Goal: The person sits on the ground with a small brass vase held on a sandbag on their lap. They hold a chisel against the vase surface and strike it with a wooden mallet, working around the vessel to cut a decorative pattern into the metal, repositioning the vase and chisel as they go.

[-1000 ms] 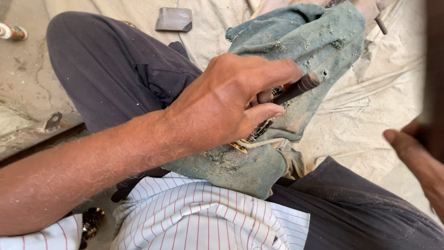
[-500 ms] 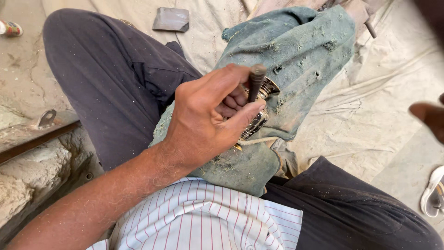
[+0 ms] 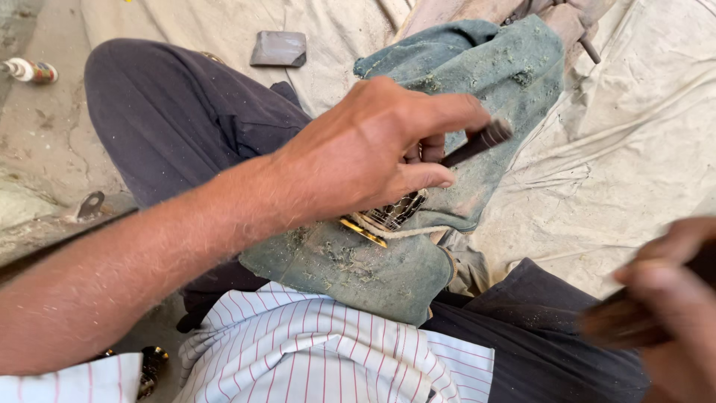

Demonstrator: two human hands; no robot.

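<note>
- The left hand's [image 3: 373, 153] fingers [image 3: 429, 177] grip a dark rod-like tool [image 3: 477, 143], pinched between thumb and forefinger; half a second ago the tool stood more upright, now it slants toward the upper right of the frame.
- Under those fingers, at centre frame, a brass piece [image 3: 384, 218] with a gridded face lies on the cloth [image 3: 447, 97]; more of it shows now than before.
- The left hand has opened out a little: the forefinger stretches along the tool, the other fingers curl beneath, knuckles up.
- Its forearm runs from the lower left of the frame to the centre, across the dark trouser leg [image 3: 164, 112].
- The right hand [image 3: 671, 298] has come into the lower right corner, blurred, closed round a dark handle [image 3: 619, 321]; earlier only its fingertips showed at the right edge.
- The cloth drapes over the lap, dusted with filings.
</note>
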